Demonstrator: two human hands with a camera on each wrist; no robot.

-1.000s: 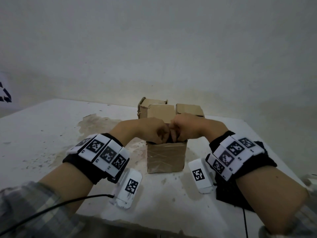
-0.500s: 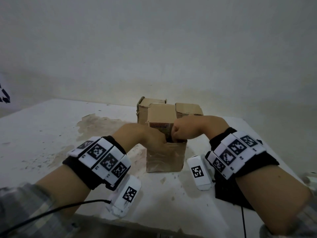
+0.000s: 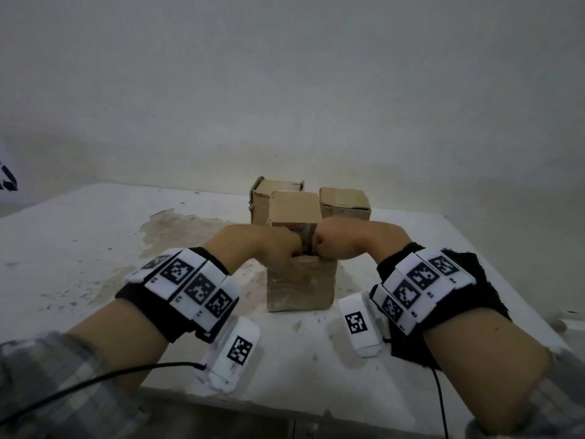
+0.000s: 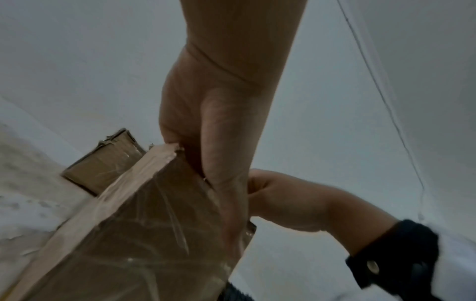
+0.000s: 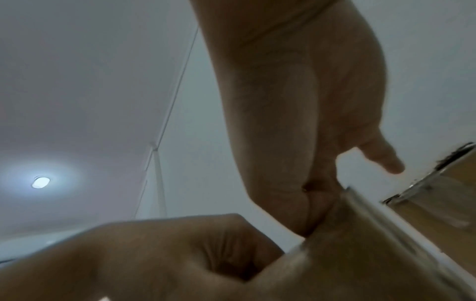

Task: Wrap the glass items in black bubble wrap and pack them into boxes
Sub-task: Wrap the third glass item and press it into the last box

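Hands first, from the left: the left hand (image 3: 269, 245) is curled at the near-left top edge of the front box (image 3: 300, 286), its fingers dipping over the rim and apparently inside; the left wrist view shows the palm pressed against the box wall and the fingers out of sight behind the cardboard, so what they hold, if anything, I cannot tell. The box stands upright on the white table (image 3: 95, 236), its rear flap raised. Just right of the left hand, nearly knuckle to knuckle with it, the right hand (image 3: 342, 245) is also bent over the opening; in the right wrist view most of its fingers tuck down at the rim while one finger sticks out free. Whether it grips a flap, the wrapped item or nothing is hidden. No glass item and no wrap show inside the box from any view, so the task's thing is most likely down inside, under the fingers, though that is a judgement only. Behind the front box stand two more boxes, the left one (image 3: 272, 198) and the right one (image 3: 345, 202), both looking closed on top, which suggests earlier packing is done. Farthest right, under the right wrist, a piece of black bubble wrap (image 3: 474, 280) lies on the table, so wrapping material remains. Left to do here, as I judge it: settle the contents and fold the flaps shut.
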